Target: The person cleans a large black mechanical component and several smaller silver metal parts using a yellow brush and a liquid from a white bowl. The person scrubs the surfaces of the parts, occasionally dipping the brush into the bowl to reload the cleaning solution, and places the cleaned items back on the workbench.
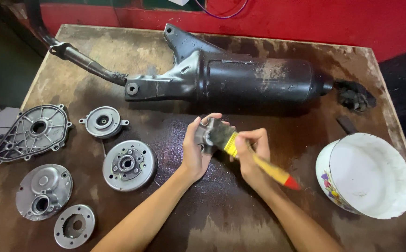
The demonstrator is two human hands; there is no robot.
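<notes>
1. Nearest me, both forearms run up from the near edge of the wooden table [221,228] and meet near its middle.
2. My right hand [252,156] is closed around the yellow handle of a paintbrush [259,163]. The brush's long axis slants from its red tip at near right up to the bristles at far left.
3. Those bristles lie on a small grey metal part [207,135], which sits just left of my right hand, touching the brush head.
4. My left hand [194,151] is clamped on that part from the left side, fingers curled over its top, holding it above the wet, dark patch of table.
5. Left of the hands lie five grey round and teardrop covers, well apart from them.
6. To the right stands a white enamel bowl [371,175].
7. Farthest, a black exhaust muffler [254,79] lies lengthwise left to right.
</notes>
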